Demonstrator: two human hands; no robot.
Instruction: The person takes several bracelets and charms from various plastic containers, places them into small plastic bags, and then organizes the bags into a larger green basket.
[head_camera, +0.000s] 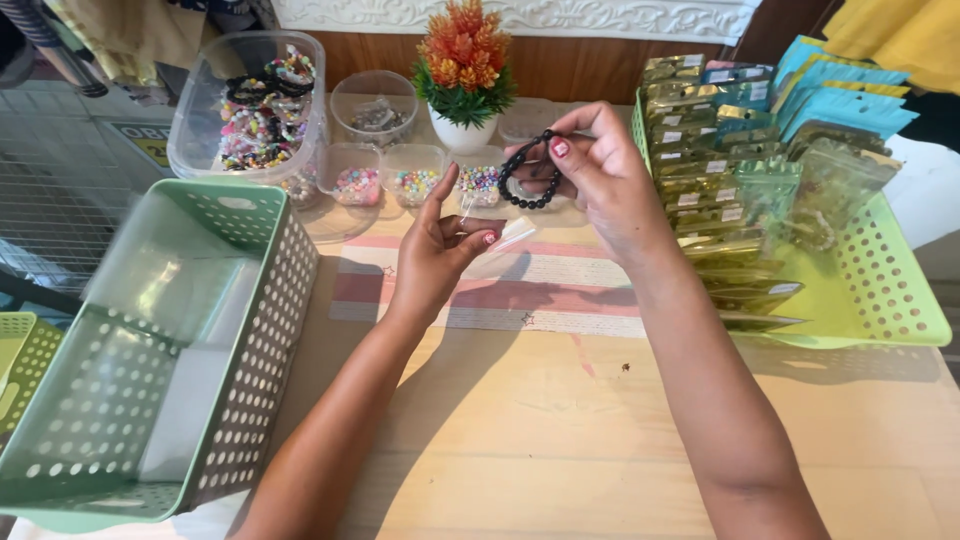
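Note:
My right hand (598, 178) holds a black beaded bracelet (528, 172) up above the table, pinched between thumb and fingers, with the loop hanging to the left. My left hand (440, 245) pinches a small clear plastic bag (505, 240) just below and left of the bracelet. Its index finger points up. Both hands hover over a striped pink and white mat (560, 292) on the wooden table (560, 440).
A green perforated basket (250, 330) with clear bags inside stands at the left. A lime basket (890, 290) at the right holds several gold and blue pouches. Behind are small clear cups of coloured beads (412, 180), a clear tub of bracelets (255, 110) and a potted orange plant (462, 70).

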